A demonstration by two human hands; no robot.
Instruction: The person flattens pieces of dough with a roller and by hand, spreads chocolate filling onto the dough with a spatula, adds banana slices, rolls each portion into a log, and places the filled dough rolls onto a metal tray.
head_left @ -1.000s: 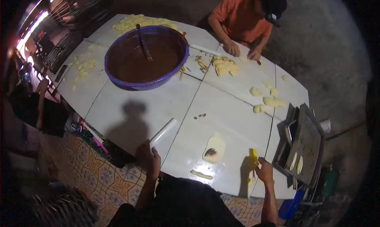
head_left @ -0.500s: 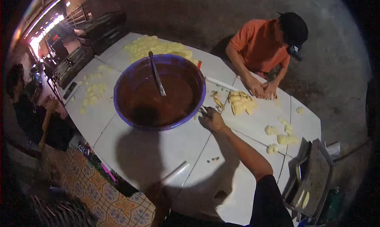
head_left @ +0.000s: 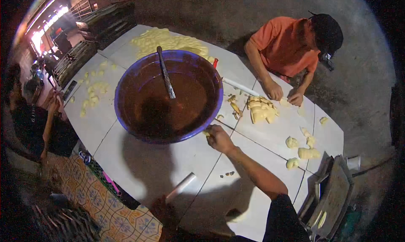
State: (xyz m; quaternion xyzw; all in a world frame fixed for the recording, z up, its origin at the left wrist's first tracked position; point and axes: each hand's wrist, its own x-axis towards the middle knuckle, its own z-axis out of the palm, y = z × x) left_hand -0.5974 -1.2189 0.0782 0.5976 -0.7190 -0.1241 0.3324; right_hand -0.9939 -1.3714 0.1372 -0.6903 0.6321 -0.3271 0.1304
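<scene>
The smooth white cylindrical rolling pin slants over the near part of the white tiled tabletop, its far end clear of the hand; whether that end touches the tiles I cannot tell. The left grip is dark and blurred by shadow, but appears closed around the pin's near end. I would expect the pin to be stiff, modest in weight and unlikely to break, though its glossy, round surface could slip in damp or oily fingers and roll if laid down loose. A full wrap of the fingers at the end suits carrying; a hand near each end would balance it better.

The right grip is just beside the round purple basin, its fingers curled. A small yellow bit shows at the fingertips, between them and the rim; I cannot tell whether it is pinched or merely close by. If it is dough, it should be light, soft and easily dented, best taken with a gentle pinch.

The basin holds a broad brown mass with a long metal spoon in it, so it is probably heavy and better lifted by opposite sides of the rim.
</scene>
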